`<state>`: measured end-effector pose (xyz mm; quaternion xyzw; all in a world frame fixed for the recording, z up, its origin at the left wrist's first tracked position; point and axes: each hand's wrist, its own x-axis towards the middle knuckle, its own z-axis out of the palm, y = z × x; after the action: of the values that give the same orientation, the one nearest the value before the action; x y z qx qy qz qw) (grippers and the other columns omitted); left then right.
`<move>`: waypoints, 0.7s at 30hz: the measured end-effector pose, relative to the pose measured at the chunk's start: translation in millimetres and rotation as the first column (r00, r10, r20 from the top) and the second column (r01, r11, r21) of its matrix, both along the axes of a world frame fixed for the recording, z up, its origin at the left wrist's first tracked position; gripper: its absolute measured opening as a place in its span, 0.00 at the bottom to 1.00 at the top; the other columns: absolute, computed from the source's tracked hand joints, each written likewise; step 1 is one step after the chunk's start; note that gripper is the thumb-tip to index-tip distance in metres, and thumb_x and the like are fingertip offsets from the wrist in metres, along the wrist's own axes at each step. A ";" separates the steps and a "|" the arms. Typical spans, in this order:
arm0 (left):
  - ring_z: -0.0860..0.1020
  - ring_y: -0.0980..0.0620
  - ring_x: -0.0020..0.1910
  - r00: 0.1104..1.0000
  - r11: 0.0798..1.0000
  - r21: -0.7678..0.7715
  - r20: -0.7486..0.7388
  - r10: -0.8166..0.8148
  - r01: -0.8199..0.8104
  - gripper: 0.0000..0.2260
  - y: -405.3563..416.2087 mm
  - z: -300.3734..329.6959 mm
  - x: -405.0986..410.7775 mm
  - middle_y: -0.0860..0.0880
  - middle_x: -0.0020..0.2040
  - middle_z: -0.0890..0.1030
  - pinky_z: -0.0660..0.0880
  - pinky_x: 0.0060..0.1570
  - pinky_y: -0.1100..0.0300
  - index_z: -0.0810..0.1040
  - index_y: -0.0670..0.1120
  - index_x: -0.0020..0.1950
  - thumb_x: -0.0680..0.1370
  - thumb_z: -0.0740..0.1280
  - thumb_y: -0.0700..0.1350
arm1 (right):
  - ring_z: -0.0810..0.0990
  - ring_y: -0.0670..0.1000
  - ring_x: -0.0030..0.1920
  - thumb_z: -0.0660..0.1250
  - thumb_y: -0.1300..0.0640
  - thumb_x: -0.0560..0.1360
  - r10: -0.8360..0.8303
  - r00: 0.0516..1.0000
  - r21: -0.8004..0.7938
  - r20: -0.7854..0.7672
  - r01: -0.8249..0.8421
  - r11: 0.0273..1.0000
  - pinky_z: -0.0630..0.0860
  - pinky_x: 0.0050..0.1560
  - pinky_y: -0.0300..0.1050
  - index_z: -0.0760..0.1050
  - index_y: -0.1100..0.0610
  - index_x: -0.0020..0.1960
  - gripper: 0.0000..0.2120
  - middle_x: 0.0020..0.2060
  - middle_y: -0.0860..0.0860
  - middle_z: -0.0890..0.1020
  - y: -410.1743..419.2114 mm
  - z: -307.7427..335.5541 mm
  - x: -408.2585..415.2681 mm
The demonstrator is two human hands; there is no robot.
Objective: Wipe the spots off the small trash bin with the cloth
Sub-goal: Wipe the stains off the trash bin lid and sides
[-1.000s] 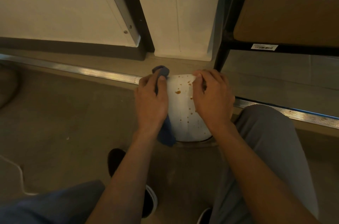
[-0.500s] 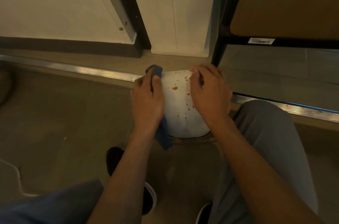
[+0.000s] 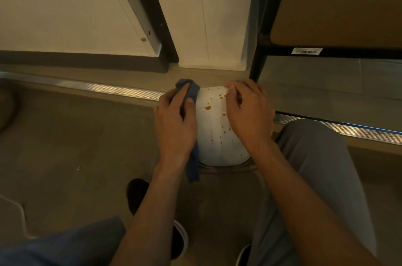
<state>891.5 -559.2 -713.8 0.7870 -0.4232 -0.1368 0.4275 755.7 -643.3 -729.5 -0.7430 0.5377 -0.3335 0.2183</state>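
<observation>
- Two hands flank the white bin; brown spots dot its middle.
- Left hand grips the blue cloth at nine o'clock.
- Right hand, fingers curled, grasps the bin at three o'clock.

Both hands forward, fingers curled
</observation>
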 end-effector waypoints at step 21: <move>0.67 0.53 0.68 0.990 0.996 -0.005 0.110 0.093 -0.093 0.20 47.7 -12.1 -41.2 0.47 0.70 0.69 0.61 0.62 0.71 0.70 0.53 0.75 0.83 0.60 0.53 | 0.76 0.50 0.58 0.56 0.49 0.81 -0.021 1.000 0.009 0.004 0.021 1.000 0.78 0.51 0.54 0.80 0.51 0.58 0.16 0.54 0.48 0.81 1.8 2.4 0.4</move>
<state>850.3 -511.5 -725.9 0.8122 -0.4092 -0.0731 0.4093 756.2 -641.5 -727.2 -0.7357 0.5463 -0.3351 0.2192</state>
